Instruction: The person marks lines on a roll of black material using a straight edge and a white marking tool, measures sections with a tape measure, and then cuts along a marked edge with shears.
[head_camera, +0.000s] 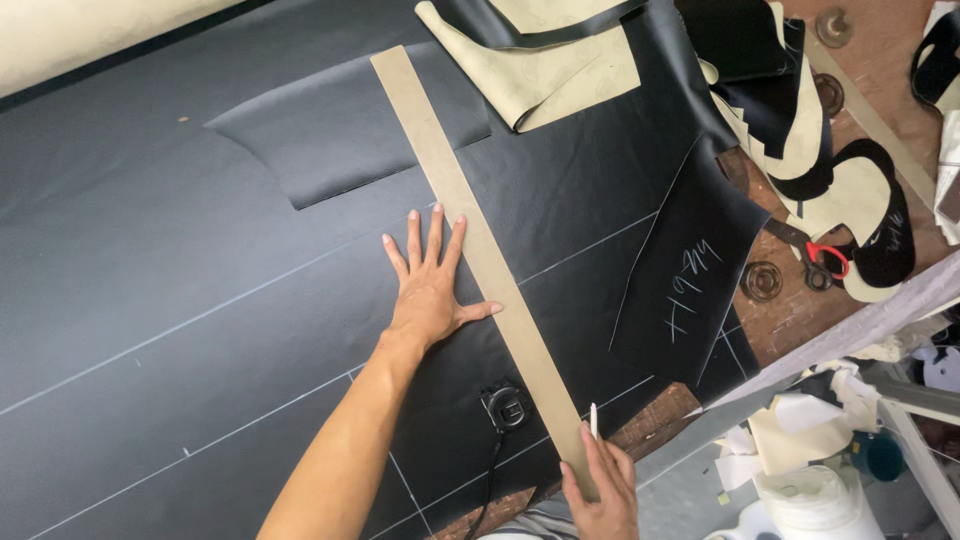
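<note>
A long tan straightedge (470, 230) lies diagonally across a large sheet of black material (150, 250) marked with white chalk lines. My left hand (430, 285) lies flat with fingers spread on the black sheet, thumb touching the straightedge's left side. My right hand (600, 485) presses on the near end of the straightedge and holds a thin white chalk marker (594, 420) upright at its right edge.
A cut black piece (690, 280) with chalk writing lies right of the straightedge. A small black device with a cord (506, 408) sits on the sheet. Red-handled scissors (822, 262), round metal weights (762, 281) and black-and-cream scraps (850, 190) cover the brown table at right.
</note>
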